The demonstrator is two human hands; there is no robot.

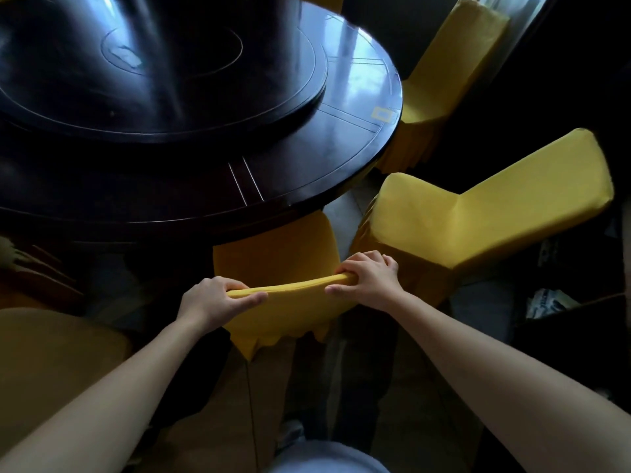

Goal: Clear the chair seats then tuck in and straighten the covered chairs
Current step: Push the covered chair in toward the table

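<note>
A chair in a yellow cover (280, 254) stands right below me, its seat partly under the rim of the dark round table (307, 172). My left hand (215, 298) grips the left end of its backrest top. My right hand (370, 278) grips the right end. The visible part of the seat is bare. A second yellow covered chair (478, 213) stands to the right, pulled away from the table and turned at an angle. A third yellow covered chair (450, 63) stands at the far right, close to the table edge.
A dark turntable (164, 63) sits on the middle of the table. Another yellow covered seat (51, 353) shows at the lower left. Dark clutter and a printed bag (549, 302) lie at the right edge. Tiled floor shows between the chairs.
</note>
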